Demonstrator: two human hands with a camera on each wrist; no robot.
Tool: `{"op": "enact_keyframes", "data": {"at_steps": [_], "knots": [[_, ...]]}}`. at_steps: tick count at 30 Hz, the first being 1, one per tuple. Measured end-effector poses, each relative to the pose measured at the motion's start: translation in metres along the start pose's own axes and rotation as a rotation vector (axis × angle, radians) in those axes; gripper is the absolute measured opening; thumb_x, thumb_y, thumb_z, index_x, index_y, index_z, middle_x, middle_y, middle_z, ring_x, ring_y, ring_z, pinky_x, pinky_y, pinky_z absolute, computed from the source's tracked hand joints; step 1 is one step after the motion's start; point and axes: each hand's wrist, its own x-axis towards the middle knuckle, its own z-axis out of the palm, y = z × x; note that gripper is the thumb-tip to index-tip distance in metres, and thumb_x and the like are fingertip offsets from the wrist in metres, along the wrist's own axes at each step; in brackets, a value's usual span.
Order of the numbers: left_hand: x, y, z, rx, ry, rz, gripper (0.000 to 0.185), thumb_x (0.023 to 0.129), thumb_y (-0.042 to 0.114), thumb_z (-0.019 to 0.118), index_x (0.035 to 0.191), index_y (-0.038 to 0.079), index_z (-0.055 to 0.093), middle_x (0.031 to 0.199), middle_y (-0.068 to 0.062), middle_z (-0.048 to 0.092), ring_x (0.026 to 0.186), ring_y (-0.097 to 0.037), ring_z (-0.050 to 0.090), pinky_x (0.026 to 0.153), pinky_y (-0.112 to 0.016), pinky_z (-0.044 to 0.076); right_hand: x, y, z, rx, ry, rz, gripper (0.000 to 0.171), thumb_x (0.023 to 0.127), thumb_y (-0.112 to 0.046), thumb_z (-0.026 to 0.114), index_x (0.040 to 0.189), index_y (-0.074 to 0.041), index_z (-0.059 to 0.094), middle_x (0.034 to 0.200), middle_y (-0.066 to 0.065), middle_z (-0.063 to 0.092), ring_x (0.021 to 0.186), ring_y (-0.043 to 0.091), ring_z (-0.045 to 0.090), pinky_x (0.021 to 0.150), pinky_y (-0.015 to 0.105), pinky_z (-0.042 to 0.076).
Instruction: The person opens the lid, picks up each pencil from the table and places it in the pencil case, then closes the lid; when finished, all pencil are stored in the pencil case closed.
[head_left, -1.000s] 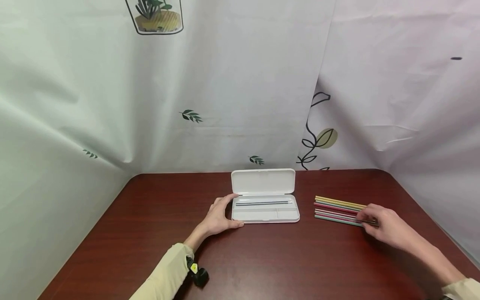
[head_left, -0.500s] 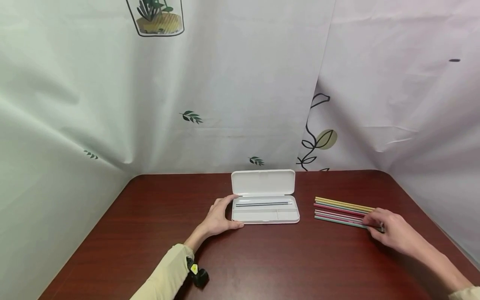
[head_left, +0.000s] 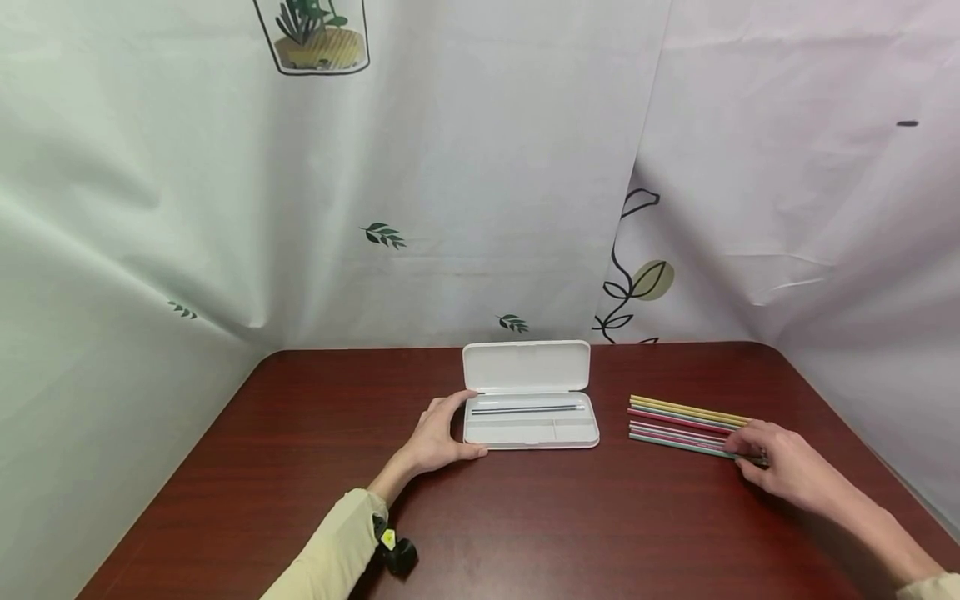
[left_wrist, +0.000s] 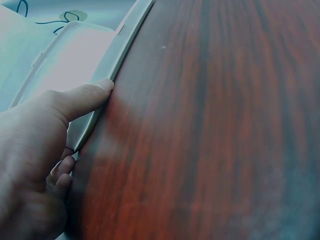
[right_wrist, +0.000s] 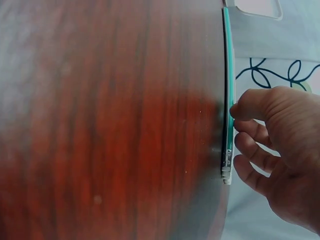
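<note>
A white pencil case (head_left: 498,432) lies on the table with its lid (head_left: 527,367) raised. Dark blue pencil lines (head_left: 525,409) show in its rear compartment; whether that is one pencil or two I cannot tell. My left hand (head_left: 433,437) holds the case's left end, thumb on the front edge and forefinger at the back corner. To the right lie several coloured pencils (head_left: 675,409) in yellow, teal, red and pink. My right hand (head_left: 783,462) is at their right ends. Its thumb and forefinger pinch the teal pencil (right_wrist: 230,75) near its eraser end.
The dark red wooden table (head_left: 525,525) carries everything. A white printed curtain (head_left: 480,167) hangs along its back and sides. A black wrist device (head_left: 400,554) sits on the left sleeve (head_left: 330,537).
My right hand has shifted slightly right along the pencils toward their ends, then settled there. My left hand has stayed on the pencil case.
</note>
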Motion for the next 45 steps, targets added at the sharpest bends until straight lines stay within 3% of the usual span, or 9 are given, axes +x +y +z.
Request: {"op": "enact_keyframes", "data": {"at_steps": [45], "knots": [[-0.0008, 0.0, 0.0004, -0.007, 0.0, -0.011, 0.084, 0.059, 0.039, 0.082, 0.132, 0.021, 0.043, 0.123, -0.002, 0.047, 0.114, -0.024, 0.036, 0.09, -0.046, 0.029, 0.0037, 0.0014, 0.0005, -0.009, -0.04, 0.061, 0.035, 0.058, 0.003, 0.078, 0.076, -0.021, 0.06, 0.075, -0.017, 0.05, 0.062, -0.003, 0.045, 0.051, 0.024, 0.041]]}}
